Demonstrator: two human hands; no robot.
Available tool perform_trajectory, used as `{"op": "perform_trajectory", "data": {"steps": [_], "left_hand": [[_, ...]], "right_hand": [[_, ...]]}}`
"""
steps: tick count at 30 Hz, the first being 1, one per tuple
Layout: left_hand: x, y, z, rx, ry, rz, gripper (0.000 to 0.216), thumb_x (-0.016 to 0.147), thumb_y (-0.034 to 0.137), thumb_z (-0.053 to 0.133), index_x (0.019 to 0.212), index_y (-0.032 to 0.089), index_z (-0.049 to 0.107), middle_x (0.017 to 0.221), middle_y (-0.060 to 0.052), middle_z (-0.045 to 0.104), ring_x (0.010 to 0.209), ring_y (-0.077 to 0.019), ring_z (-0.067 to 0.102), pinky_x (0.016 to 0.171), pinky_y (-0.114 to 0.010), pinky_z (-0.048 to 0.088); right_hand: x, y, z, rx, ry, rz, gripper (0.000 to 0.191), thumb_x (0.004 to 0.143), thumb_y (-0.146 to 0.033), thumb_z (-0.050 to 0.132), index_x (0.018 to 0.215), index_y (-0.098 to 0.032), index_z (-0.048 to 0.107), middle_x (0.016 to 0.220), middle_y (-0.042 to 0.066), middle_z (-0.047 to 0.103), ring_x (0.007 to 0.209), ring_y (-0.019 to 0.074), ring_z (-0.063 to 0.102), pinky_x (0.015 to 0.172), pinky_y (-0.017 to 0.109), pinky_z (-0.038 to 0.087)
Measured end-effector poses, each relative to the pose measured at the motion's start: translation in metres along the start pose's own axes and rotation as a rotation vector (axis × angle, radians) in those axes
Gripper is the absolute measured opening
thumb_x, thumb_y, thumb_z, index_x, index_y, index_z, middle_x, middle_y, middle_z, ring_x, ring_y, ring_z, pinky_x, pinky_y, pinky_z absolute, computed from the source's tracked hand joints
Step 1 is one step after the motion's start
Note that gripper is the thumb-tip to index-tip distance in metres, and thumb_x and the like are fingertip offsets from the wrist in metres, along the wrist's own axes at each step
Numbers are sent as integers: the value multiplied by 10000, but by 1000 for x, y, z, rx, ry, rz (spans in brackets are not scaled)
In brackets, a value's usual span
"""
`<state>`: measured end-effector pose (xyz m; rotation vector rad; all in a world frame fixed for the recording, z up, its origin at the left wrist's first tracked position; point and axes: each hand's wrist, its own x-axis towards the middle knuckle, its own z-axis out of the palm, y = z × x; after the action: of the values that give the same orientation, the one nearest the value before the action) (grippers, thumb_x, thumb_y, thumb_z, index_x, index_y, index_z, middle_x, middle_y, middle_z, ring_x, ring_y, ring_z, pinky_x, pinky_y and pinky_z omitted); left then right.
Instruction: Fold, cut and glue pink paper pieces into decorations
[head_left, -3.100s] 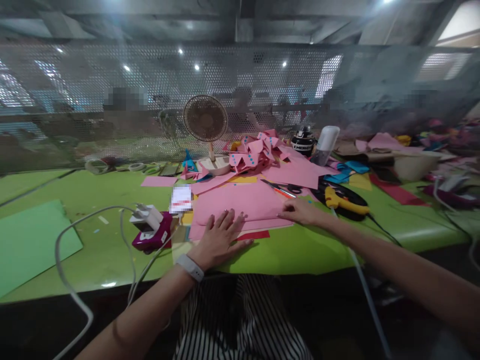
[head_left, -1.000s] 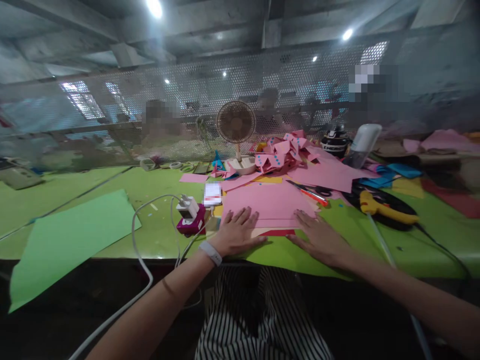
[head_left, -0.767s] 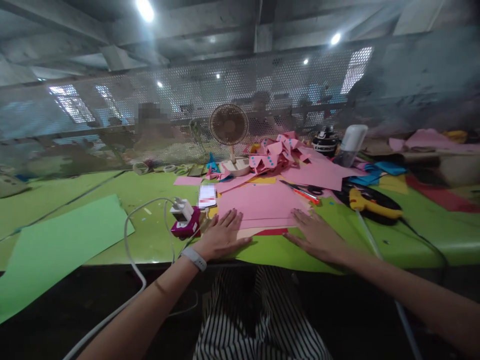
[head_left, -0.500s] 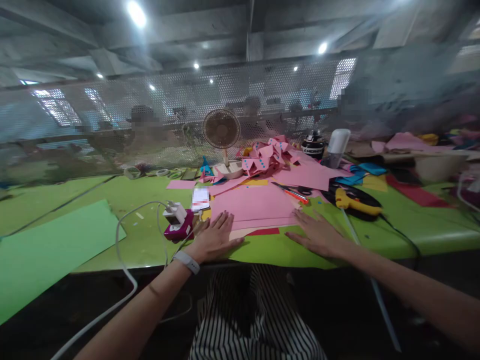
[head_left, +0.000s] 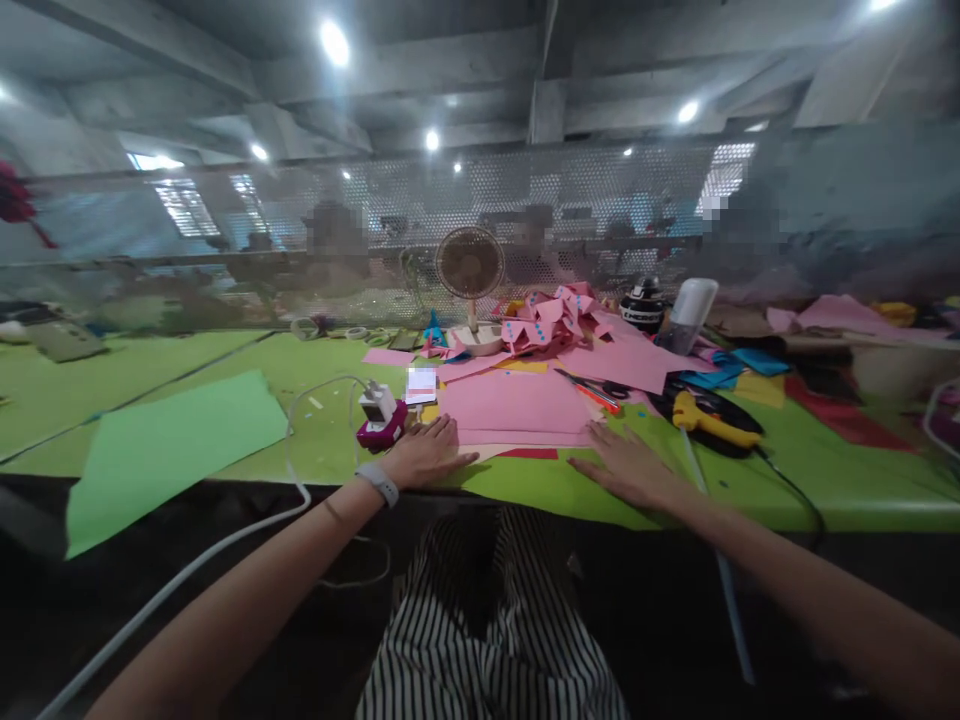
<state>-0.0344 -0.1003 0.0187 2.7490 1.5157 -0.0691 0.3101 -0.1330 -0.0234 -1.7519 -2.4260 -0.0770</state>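
My left hand (head_left: 424,455) lies flat with fingers spread at the near left corner of a stack of pink paper sheets (head_left: 517,405) on the green table (head_left: 585,490). A white wristband (head_left: 377,483) is on that wrist. My right hand (head_left: 626,465) also rests palm down with its fingers apart, fingertips at the stack's near right corner. Neither hand holds anything. A red sheet edge (head_left: 529,454) shows under the pink stack.
A magenta power block with a white charger (head_left: 380,420) and cable sits left of my left hand. Scissors (head_left: 592,388), a yellow glue gun (head_left: 712,420), a small fan (head_left: 470,270), folded pink pieces (head_left: 551,315) and a large green sheet (head_left: 172,440) lie around. Perforated mesh screen behind.
My right hand came back from the stack's far right corner to its near edge. Both hands have slid slightly toward me; the view has pulled back and tilted up.
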Motion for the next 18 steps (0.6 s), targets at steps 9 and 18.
{"op": "perform_trajectory", "data": {"steps": [9, 18], "left_hand": [[53, 40, -26, -131, 211, -93, 474, 848, 559, 436, 1014, 152, 612, 1086, -133, 603, 1011, -266, 551, 879, -366, 400], [122, 43, -19, -347, -109, -87, 602, 563, 752, 606, 612, 154, 653, 635, -75, 634, 606, -188, 545, 551, -283, 374]], "right_hand": [[3, 2, -6, -74, 7, -54, 703, 904, -595, 256, 1325, -77, 476, 1367, 197, 463, 1298, 302, 391, 1067, 500, 281], [1, 2, -2, -85, -12, -65, 663, 920, -549, 266, 1332, -69, 462, 1392, 195, 432, 1312, 295, 370, 1068, 491, 279]]}}
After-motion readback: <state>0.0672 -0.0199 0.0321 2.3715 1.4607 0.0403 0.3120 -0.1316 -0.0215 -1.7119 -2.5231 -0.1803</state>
